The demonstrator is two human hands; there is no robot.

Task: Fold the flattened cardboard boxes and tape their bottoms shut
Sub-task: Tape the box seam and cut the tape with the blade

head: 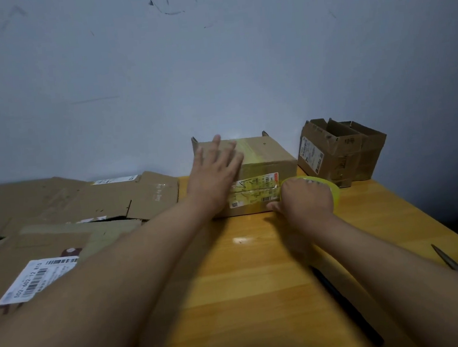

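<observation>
Nearest the camera, two bare forearms reach out over the wooden tabletop (pixel 260 269), whose bare stretch in front of the folded box (pixel 265 155) carries only a dark pen-like stick (pixel 346 305) lying lengthwise under the right forearm. Right of that, at the tabletop's right edge, the metal tips of what look like scissors (pixel 450 261) point away from the box.

Left of the box, flattened cardboard boxes (pixel 57 214) lie overlapped in a loose pile, the nearest one bearing a white barcode label (pixel 35 278); their edges reach almost to the box's left side.

The right hand (pixel 303 196) grips a roll of yellowish tape (pixel 328 188), fingers curled over it, pressed at the box's near face low on its right corner, where a strip of tape crosses a printed label (pixel 255 193). The left hand (pixel 216 171) lies flat with fingers spread on the box's top at its left edge, pressing it down. A taped seam runs across that top.

Right of the box, with a narrow gap between, an upright open box (pixel 341 150) stands against the wall (pixel 210 62), flaps up.
</observation>
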